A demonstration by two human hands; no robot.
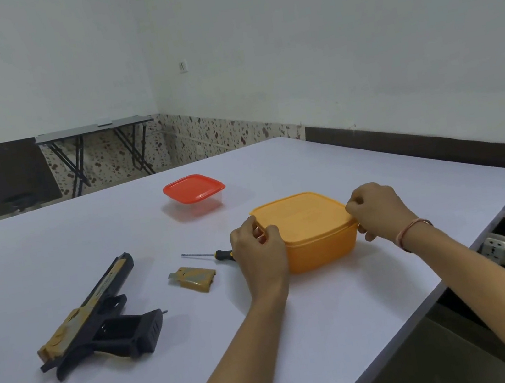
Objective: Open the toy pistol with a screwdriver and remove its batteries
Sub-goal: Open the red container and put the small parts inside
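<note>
Indoors, white table (pixel 55 249) bearing toy pistol (pixel 99 318), pale walls (pixel 321 48), folding table (pixel 92 129) behind

Walls (pixel 318 31): plain white, meeting at a far corner, evenly lit. Lower wall at the corner: speckled terrazzo band (pixel 209 133); dark skirting (pixel 435 142) along the right. A switch (pixel 183 66) is wall-mounted near the corner. A folding table (pixel 92 129) with black crossed legs stands at the far wall. The foreground worktable (pixel 54 242) is white.
</note>
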